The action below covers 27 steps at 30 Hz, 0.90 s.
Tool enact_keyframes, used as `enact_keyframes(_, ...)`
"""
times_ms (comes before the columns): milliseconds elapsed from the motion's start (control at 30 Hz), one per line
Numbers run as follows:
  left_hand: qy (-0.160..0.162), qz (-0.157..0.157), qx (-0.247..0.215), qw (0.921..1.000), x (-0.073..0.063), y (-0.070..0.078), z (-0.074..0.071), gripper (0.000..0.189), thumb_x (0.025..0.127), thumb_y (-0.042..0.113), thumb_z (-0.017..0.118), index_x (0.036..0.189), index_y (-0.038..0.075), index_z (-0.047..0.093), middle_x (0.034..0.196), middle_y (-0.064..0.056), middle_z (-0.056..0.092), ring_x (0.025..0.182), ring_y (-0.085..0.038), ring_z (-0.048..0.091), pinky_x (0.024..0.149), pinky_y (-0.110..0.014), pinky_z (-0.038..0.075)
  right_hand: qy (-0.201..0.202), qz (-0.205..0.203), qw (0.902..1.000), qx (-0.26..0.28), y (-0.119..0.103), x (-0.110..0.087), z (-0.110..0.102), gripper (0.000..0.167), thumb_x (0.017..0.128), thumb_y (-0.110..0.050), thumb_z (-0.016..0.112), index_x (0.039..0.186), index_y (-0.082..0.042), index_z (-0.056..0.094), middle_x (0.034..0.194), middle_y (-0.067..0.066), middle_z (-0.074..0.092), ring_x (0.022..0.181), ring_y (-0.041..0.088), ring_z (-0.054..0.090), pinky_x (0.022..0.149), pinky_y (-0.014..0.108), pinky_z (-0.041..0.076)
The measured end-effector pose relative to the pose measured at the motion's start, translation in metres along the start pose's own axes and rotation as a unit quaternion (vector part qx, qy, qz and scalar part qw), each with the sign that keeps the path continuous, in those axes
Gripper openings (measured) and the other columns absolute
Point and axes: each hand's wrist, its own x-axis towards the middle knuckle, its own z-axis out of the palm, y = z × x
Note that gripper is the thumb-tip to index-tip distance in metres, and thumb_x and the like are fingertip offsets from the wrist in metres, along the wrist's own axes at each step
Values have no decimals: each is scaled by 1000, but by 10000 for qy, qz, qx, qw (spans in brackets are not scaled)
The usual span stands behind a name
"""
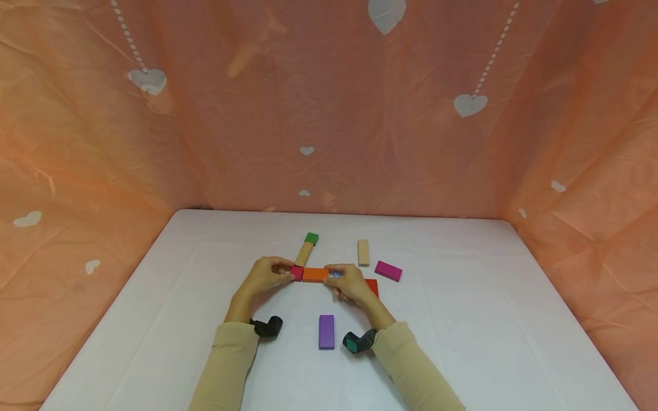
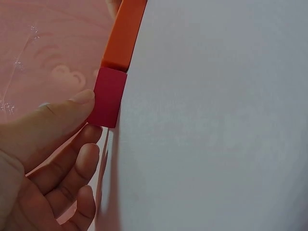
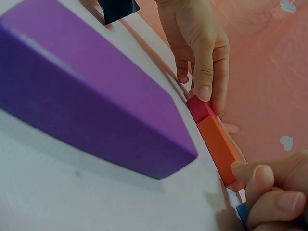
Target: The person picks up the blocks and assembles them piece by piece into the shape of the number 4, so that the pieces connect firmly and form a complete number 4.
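Fingers of the left hand point(image 1: 267, 273) pinch the crimson block point(image 1: 296, 273) by its outer end, while those of the right hand point(image 1: 352, 282) grip the far end of the orange block point(image 1: 315, 275). The two blocks meet end to end over the middle of the surface point(image 1: 462, 319); whether both rest fully on it is hard to tell. A blue block point(image 1: 334, 274) sits just beside the orange one, half hidden by the right fingers, and I cannot tell whether they touch it.

Holding this join well, I judge, calls for a light pinch at the outer ends, level wrists, and gentle, equal pressure inward, so the faces line up without buckling. The left fingers should take care near the wooden block point(image 1: 304, 254), which slants away behind the crimson one towards the green block point(image 1: 311, 238); a knock could skew it. The right fingers have the blue block to mind, with the red block point(image 1: 372, 288) near the hand. The purple block point(image 1: 326, 331) lies between the forearms, so low wrists could brush it
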Motion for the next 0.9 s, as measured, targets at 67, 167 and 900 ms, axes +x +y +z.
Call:
enact_keyframes(67,-9,-18,-31,10000,0,0,0,28,82,7,73,109,-2,70,86,-12,65,79,-14,52,70,-23,43,-12,6,10000,3,-1,0,0,41,89,-13,67,129,-9,61,45,-5,44,35,4,34,37,16,30)
enact_keyframes(167,-9,-32,-36,10000,-1,1,-1,28,83,7,73,110,-2,70,87,-13,65,79,-14,53,70,-23,43,-20,-11,10000,13,-1,-1,0,42,89,-13,67,130,-9,61,45,-5,43,35,4,34,37,16,30)
enact_keyframes(900,48,499,-92,9987,-3,8,-2,31,80,11,76,108,-1,71,96,-18,67,84,-19,61,77,-25,50,162,-214,9993,-249,-4,-3,-19,40,86,-12,69,126,-9,64,49,-3,48,41,8,40,42,19,31)
